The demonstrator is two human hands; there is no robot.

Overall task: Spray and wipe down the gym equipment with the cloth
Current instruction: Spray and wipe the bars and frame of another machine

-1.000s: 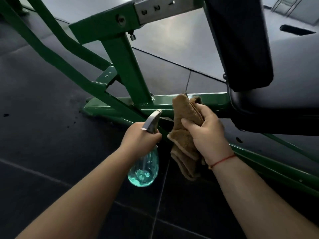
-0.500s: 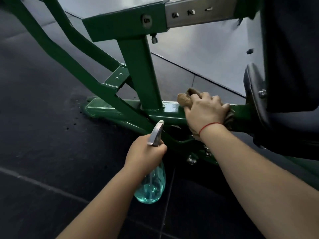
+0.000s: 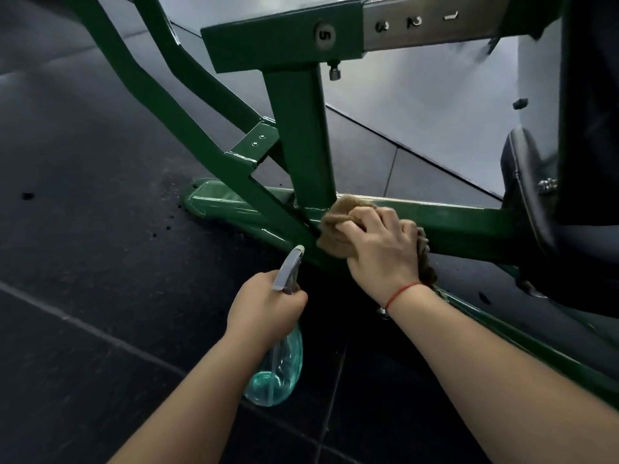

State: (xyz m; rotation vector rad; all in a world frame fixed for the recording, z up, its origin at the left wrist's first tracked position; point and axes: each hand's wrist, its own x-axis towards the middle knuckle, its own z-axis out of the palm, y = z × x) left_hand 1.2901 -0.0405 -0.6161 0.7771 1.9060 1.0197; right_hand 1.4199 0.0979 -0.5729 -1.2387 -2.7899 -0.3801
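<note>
Cloth (image 3: 338, 226), tan, bunched: sitting on the green base bar (image 3: 469, 226) of the frame, right at the foot of the post (image 3: 301, 135), touching the joint with the diagonal strut (image 3: 201, 142). Being pressed down by right hand (image 3: 382, 249), fingers curled over the top and gripping it, loose tail poking out on the wrist side. Wearing red string (image 3: 403, 291) on that wrist.

Holding bottle (image 3: 278, 370) in left hand (image 3: 264, 306), fingers wrapped tight round the neck, sitting below and just left of the cloth, apart from the bar. Nozzle (image 3: 289, 267) sticking up out of the fist, pointing toward the bar; teal body hanging underneath, liquid pooling at the bottom. Trigger hiding inside the fist.

Bar end left of the post looking glossy, dark specks lying on the floor (image 3: 83, 262) beside it.

Higher up: green sleeve (image 3: 268, 41) showing a "5" tag, steel insert (image 3: 428, 25) sticking out to the right with stamped numbers, small knob (image 3: 334, 72) hanging under the sleeve. Black pad (image 3: 529, 202) showing at the right edge, near the right hand. Dark tiles running under everything
</note>
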